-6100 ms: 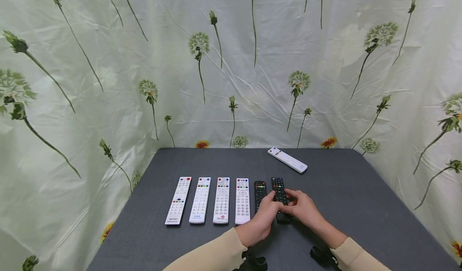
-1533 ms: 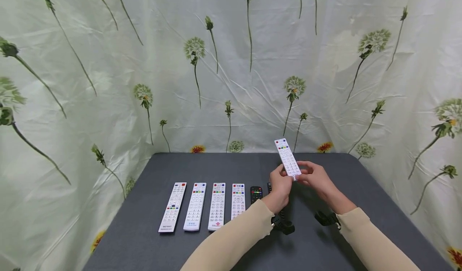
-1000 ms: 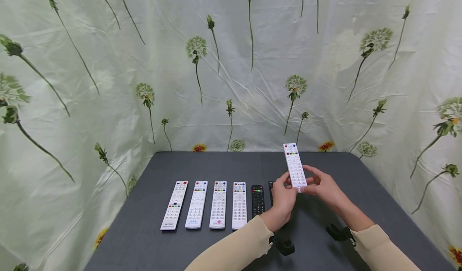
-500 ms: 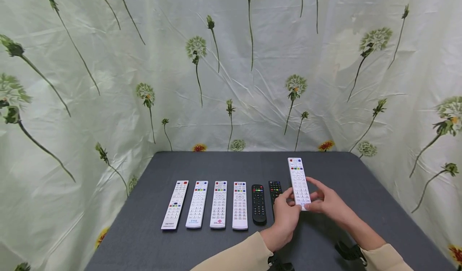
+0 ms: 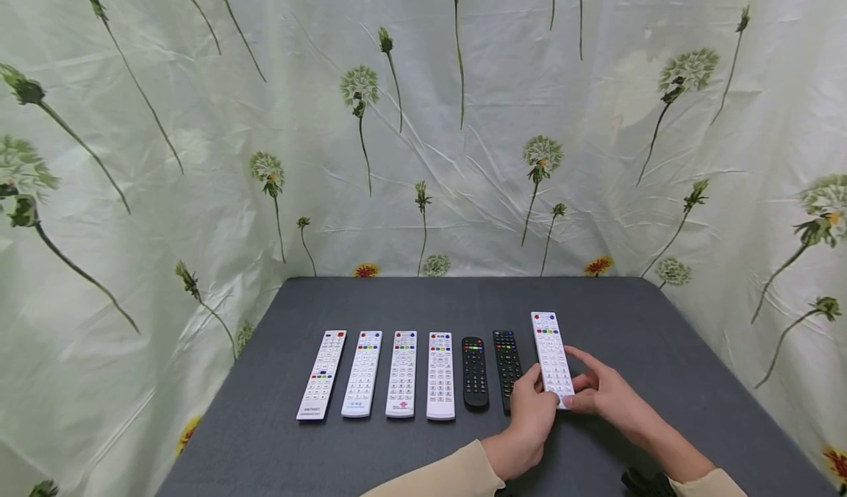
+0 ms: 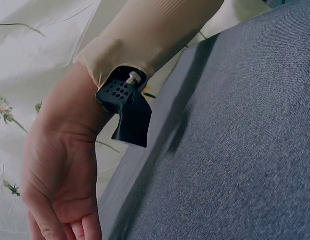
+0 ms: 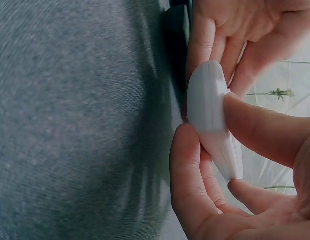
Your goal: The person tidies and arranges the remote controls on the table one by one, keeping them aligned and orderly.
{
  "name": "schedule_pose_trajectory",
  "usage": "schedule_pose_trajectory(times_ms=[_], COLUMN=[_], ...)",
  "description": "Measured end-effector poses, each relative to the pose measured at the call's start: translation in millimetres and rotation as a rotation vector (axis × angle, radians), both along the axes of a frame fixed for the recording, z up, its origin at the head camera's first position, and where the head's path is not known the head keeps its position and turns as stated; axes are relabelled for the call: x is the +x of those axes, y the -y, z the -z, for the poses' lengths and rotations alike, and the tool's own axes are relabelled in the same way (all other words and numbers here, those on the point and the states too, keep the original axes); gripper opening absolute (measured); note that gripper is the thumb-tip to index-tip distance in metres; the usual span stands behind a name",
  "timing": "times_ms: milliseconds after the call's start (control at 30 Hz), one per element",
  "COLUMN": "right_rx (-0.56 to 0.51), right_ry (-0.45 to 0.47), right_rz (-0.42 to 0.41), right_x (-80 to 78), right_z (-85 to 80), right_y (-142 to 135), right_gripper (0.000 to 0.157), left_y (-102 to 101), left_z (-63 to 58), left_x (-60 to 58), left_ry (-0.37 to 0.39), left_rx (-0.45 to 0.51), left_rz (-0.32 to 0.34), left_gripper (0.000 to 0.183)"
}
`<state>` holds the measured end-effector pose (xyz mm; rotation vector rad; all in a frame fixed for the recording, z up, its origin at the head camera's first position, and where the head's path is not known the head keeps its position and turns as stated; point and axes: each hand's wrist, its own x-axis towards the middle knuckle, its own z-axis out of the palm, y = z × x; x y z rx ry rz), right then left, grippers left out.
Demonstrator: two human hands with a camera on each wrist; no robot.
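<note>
Both hands hold a white remote control [image 5: 551, 357] at the right end of a row of remotes, its top pointing to the back. My left hand [image 5: 532, 416] grips its lower left side, with the thumb near the bottom end. On the opposite edge, my right hand [image 5: 605, 394] pinches it between thumb and fingers. In the right wrist view the white remote [image 7: 210, 105] shows end-on between the right thumb and fingers, close over the table. A slim black remote [image 5: 506, 365] lies just left of it, its lower part beside the left hand.
Left of these lie another black remote [image 5: 474, 373] and several white ones, such as the one with a pink logo [image 5: 401, 376] and the leftmost remote [image 5: 322, 376]. All rest on a dark grey table [image 5: 397, 460]. A flower-print curtain [image 5: 463, 151] hangs behind.
The white remote, lying at the table's back right six seconds ago, was picked up, turned upright to the row and brought nearer and lower. Both hands have left the slim black remote.
</note>
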<state>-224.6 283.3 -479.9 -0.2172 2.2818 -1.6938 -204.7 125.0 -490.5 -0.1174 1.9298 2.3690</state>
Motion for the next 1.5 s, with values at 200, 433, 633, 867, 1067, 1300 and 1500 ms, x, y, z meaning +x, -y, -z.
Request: schedule_pose_trajectory(times_ms=[200, 433, 633, 867, 1067, 1300, 1500], right_rx=[-0.017, 0.071, 0.128, 0.213, 0.233, 0.255, 0.273], right_ry=[-0.002, -0.035, -0.047, -0.032, -0.025, -0.032, -0.041], right_rz=[-0.025, -0.024, -0.016, 0.031, 0.076, 0.103, 0.107], right_x=[-1.6, -1.9, -3.7, -5.7, -5.8, -4.9, -3.1], right_z=[6.5, 8.9, 7.6, 6.0, 9.9, 10.9, 9.3], right_y=[-1.2, 0.4, 2.8, 4.1, 6.6, 8.2, 9.1], right_gripper=[0.097, 0.098, 0.095, 0.08, 0.075, 0.076, 0.076], left_y=[-3.6, -7.9, -9.0, -9.2, -7.5, -9.4, -8.2], left_z=[-0.3, 3.6, 2.9, 0.9, 0.9, 2.3, 4.0], left_x=[3.9, 5.1, 5.2, 4.4, 3.4, 4.5, 4.5], left_ry=[0.015, 0.023, 0.016, 0.035, 0.057, 0.036, 0.032], left_rx=[0.044, 0.069, 0.081, 0.067, 0.038, 0.046, 0.065], left_rz=[0.058, 0.054, 0.039, 0.039, 0.036, 0.005, -0.001], left_gripper=[0.069, 0.077, 0.077, 0.083, 0.085, 0.076, 0.075])
